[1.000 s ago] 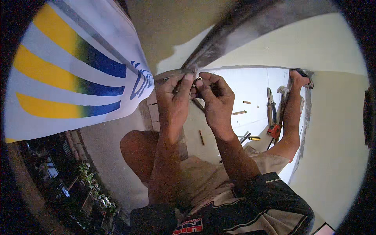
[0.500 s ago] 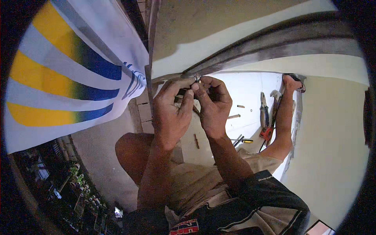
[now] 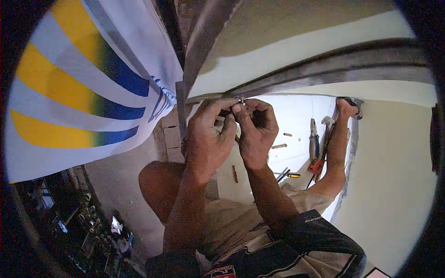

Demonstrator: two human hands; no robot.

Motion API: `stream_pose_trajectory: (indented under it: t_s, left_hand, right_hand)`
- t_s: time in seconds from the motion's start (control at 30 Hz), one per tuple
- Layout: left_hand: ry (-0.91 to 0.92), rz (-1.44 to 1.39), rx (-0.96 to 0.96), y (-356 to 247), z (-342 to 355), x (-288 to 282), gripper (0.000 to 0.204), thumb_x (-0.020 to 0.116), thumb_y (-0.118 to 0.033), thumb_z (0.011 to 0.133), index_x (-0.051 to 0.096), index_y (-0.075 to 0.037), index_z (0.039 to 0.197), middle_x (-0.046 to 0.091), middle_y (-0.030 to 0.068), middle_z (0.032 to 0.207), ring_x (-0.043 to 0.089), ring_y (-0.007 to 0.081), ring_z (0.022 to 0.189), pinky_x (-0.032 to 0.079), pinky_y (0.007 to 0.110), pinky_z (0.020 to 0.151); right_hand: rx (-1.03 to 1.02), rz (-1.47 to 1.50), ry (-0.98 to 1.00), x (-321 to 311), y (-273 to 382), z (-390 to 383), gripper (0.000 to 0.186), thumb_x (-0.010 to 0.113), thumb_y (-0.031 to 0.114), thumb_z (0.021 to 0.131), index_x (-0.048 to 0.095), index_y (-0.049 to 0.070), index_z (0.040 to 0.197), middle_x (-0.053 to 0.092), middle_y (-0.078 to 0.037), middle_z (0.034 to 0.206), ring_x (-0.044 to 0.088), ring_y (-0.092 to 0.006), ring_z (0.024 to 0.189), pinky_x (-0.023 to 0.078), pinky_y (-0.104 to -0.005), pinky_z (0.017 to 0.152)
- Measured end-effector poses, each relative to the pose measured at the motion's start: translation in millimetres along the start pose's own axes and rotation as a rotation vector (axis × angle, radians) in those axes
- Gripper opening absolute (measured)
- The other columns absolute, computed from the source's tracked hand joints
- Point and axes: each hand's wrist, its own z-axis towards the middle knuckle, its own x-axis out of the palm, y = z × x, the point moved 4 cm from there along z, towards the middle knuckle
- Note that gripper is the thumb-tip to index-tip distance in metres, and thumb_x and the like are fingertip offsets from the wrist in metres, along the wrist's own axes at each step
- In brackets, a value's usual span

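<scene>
My left hand (image 3: 208,139) and my right hand (image 3: 256,129) meet below the dark rail, fingertips close together. Between the right thumb and index finger is a small shiny metal piece (image 3: 241,100), perhaps a bolt or nut; its kind is too small to make out. The left index finger reaches across to that same piece, and the left thumb bends in underneath. Both hands are closed in a pinch. Some of the piece is hidden by the fingertips.
On the white surface to the right lie pliers (image 3: 314,141), a hammer (image 3: 328,123), a red tape measure (image 3: 316,166), a yellow-handled screwdriver (image 3: 293,175) and long bolts (image 3: 279,146). Another rusty bolt (image 3: 235,174) lies nearer. A dark curved rail (image 3: 333,65) crosses above; a striped banner (image 3: 74,83) hangs left.
The view has shifted, so the scene sits slightly lower and to the right. Both hands remain pinched together at the small metal piece, with the fingers slightly rearranged.
</scene>
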Motion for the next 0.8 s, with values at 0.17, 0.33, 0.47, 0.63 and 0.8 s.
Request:
stream_pose_trajectory:
  t_s: [0.17,0.33,0.47,0.63,0.8]
  left_hand:
    - [-0.014,-0.050,0.026,3.5,1.4,3.4,0.023,0.060,-0.001,0.085,0.067,-0.002,0.107,0.068,0.0163,0.100,0.067,0.0291,0.088,0.053,0.036,0.079]
    - [-0.011,-0.015,0.020,2.9,1.6,0.7,0.023,0.061,-0.003,0.085,0.067,-0.001,0.107,0.068,0.0164,0.099,0.067,0.0291,0.089,0.053,0.036,0.079]
    - [0.000,-0.001,-0.035,3.1,0.2,-1.3,0.023,0.062,-0.004,0.084,0.067,-0.001,0.107,0.068,0.0169,0.099,0.067,0.0295,0.089,0.053,0.036,0.079]
    - [-0.005,-0.021,-0.036,2.8,-0.9,-1.7,0.023,0.062,-0.004,0.084,0.067,-0.001,0.107,0.068,0.0172,0.099,0.067,0.0293,0.089,0.053,0.036,0.079]
    - [0.028,-0.054,-0.050,-0.5,-0.3,-2.2,0.023,0.063,-0.004,0.084,0.067,-0.001,0.106,0.068,0.0169,0.097,0.067,0.0285,0.089,0.052,0.036,0.079]
  right_hand:
    - [-0.006,0.021,-0.008,-0.4,-1.1,0.3,0.020,0.076,0.005,0.087,0.061,0.001,0.099,0.061,0.000,0.083,0.053,-0.0050,0.074,0.044,-0.0193,0.065]
    - [0.004,0.020,-0.033,0.1,-1.3,0.7,0.020,0.077,0.008,0.087,0.063,0.000,0.099,0.062,-0.001,0.082,0.053,-0.0052,0.073,0.045,-0.0194,0.063]
    - [0.042,0.024,-0.041,2.2,0.9,-0.2,0.020,0.077,0.010,0.088,0.063,0.000,0.098,0.065,-0.002,0.083,0.055,-0.0059,0.072,0.046,-0.0200,0.062]
    - [0.115,0.027,-0.015,0.1,0.1,-1.1,0.020,0.076,0.013,0.089,0.064,0.000,0.097,0.067,-0.003,0.084,0.058,-0.0069,0.072,0.049,-0.0209,0.063]
    - [0.147,0.051,0.022,-1.4,1.4,-1.3,0.019,0.073,0.013,0.091,0.062,0.000,0.098,0.065,-0.002,0.085,0.055,-0.0072,0.071,0.046,-0.0215,0.063]
